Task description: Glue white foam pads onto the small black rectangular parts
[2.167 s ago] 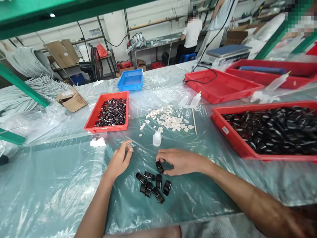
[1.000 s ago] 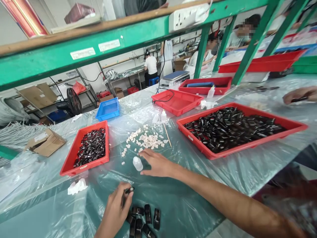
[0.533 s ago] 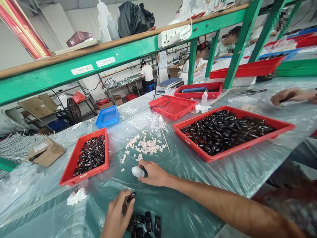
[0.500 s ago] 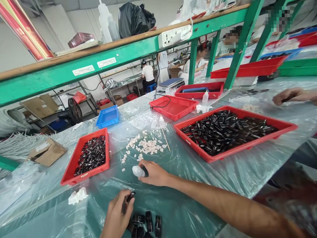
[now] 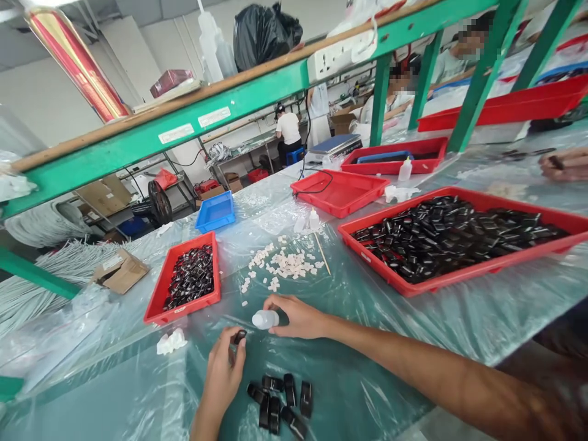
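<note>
My left hand (image 5: pixel 226 367) pinches a small black part (image 5: pixel 239 336) between thumb and fingers. To its right, my right hand (image 5: pixel 298 316) grips a translucent white bottle (image 5: pixel 265 319), which lies tilted on its side with its end toward the left. The two hands are apart. Below them, several black parts (image 5: pixel 274 415) rest in a loose group on the green plastic-covered table (image 5: pixel 358 373). Beyond my right hand, small white pieces (image 5: pixel 294 264) are scattered, with a thin wooden stick (image 5: pixel 322 253) beside them.
Red trays of black parts stand at the left (image 5: pixel 193 275) and right (image 5: pixel 452 239). Crumpled white tissue (image 5: pixel 171 342) lies near the left tray. Farther back are a blue tray (image 5: pixel 215 211) and a red tray (image 5: pixel 340 191). Another person's hand (image 5: pixel 566 165) shows at the far right.
The view has shifted, so the trays appear farther right and more of the black group shows. Both hands keep their holds; the bottle now lies more level.
</note>
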